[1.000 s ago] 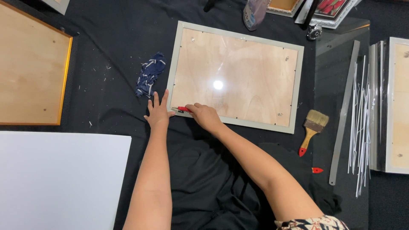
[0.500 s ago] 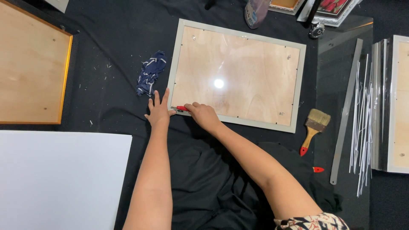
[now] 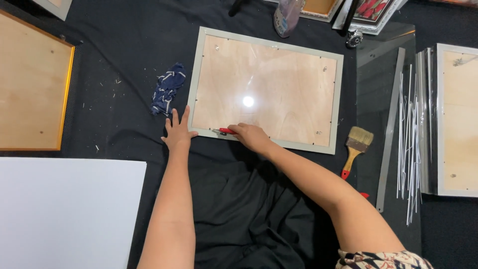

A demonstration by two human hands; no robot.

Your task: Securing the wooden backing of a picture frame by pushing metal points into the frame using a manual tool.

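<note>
A grey picture frame (image 3: 200, 65) lies face down on black cloth, its plywood backing board (image 3: 264, 89) showing. My left hand (image 3: 177, 130) rests flat with fingers spread at the frame's near left corner. My right hand (image 3: 253, 136) grips a small red-handled tool (image 3: 226, 131) and holds its tip against the frame's near edge, just right of the left hand.
A blue patterned rag (image 3: 166, 91) lies left of the frame. A paintbrush (image 3: 354, 148), metal ruler (image 3: 390, 130), thin white strips (image 3: 411, 139) and another frame (image 3: 457, 119) lie to the right. A gold-edged wooden board (image 3: 30, 84) and white sheet (image 3: 64, 209) are left.
My right hand and the red tool have slid to the right along the frame's near edge, away from the left hand. The left hand stays at the corner.
</note>
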